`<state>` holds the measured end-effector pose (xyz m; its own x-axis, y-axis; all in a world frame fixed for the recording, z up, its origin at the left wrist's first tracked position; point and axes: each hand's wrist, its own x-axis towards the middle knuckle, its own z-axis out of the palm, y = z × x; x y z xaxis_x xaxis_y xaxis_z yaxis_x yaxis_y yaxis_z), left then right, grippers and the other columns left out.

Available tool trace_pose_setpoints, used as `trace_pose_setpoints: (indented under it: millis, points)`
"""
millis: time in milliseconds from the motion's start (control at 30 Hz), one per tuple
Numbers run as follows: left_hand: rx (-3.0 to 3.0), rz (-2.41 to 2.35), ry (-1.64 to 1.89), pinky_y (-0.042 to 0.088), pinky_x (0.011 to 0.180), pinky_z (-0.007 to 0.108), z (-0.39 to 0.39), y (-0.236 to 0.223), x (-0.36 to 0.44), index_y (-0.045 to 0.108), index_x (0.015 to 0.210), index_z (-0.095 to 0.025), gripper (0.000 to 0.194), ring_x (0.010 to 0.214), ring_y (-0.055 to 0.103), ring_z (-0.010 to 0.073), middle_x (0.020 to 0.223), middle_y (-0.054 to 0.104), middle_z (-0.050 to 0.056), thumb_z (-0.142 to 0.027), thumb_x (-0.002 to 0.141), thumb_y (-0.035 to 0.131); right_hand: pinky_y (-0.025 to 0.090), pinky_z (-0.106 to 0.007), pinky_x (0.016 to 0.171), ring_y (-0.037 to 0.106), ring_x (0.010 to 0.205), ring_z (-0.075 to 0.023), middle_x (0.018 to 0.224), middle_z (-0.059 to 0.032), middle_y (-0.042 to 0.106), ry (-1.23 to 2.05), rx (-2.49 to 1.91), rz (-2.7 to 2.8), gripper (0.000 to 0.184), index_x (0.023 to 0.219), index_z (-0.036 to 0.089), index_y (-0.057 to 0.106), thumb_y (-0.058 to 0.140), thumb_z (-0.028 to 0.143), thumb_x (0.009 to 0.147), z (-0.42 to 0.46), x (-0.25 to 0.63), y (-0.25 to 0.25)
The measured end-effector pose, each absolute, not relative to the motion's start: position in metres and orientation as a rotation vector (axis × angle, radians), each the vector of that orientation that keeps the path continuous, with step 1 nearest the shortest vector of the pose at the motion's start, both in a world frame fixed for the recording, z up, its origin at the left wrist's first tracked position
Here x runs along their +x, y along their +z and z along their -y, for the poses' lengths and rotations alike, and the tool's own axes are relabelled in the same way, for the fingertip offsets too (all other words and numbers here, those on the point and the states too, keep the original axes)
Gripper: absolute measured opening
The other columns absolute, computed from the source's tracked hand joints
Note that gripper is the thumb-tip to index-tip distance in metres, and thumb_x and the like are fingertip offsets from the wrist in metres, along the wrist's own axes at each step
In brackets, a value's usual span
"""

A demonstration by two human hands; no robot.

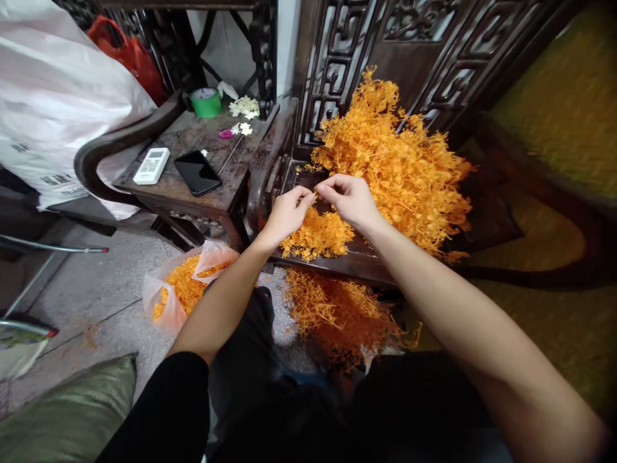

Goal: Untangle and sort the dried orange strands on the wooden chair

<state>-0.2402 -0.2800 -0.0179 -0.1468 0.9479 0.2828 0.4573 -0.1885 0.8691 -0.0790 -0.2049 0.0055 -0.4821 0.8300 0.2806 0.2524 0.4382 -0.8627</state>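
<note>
My left hand (290, 212) and my right hand (349, 198) meet over the front of a dark wooden chair seat, thumbs and forefingers pinched close together. A tiny orange bit shows between the fingertips, probably a piece of the orange dried flowers, but it is too small to make out well. Just below the hands lies a small heap of loose orange flower heads (324, 236). Beyond my right hand, a large bunch of orange dried flowers (400, 161) leans on the chair back. Orange stems (332, 308) lie lower down, in front of the seat.
An open plastic bag (154, 296) of orange flower bits stands on the floor at left. The side table (168, 138) bears a white remote (152, 166), a black phone (197, 172), green tape (206, 103) and white blossoms (245, 107). A large white sack (62, 96) stands behind.
</note>
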Motion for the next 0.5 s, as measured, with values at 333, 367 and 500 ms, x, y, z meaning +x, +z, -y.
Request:
trace_pose_setpoints:
  millis: [333,367,500]
  points:
    - [1.774,-1.437,1.293,0.04,0.067,0.026,0.284,0.02,-0.216,0.06,0.078,-0.018,0.024,0.067,0.053,0.0124,0.07,0.059,-0.002,-0.028,0.099,0.054,0.049,-0.029,0.064,0.054,0.069,-0.0116,0.088,-0.007,0.061,0.827,-1.253,1.26,0.021,0.096,0.016,0.057,0.039,0.025,0.105,0.181,-0.07,0.033]
    - [1.767,-1.441,1.284,0.041,0.067,0.026,0.286,0.022,-0.216,0.061,0.078,-0.018,0.023,0.067,0.052,0.0122,0.069,0.059,-0.002,-0.028,0.098,0.054,0.05,-0.029,0.065,0.056,0.072,-0.0117,0.093,-0.0094,0.063,0.827,-1.262,1.27,0.024,0.103,0.014,0.058,0.037,0.024,0.105,0.178,-0.06,0.04]
    - [1.825,-1.497,1.252,0.041,0.068,0.026,0.296,0.029,-0.216,0.063,0.082,-0.018,0.021,0.069,0.053,0.0128,0.074,0.062,-0.001,-0.029,0.098,0.055,0.056,-0.039,0.078,0.067,0.093,-0.022,0.111,-0.0116,0.071,0.749,-0.967,2.083,0.034,0.119,0.017,0.068,0.055,0.042,0.1,0.207,-0.016,0.062]
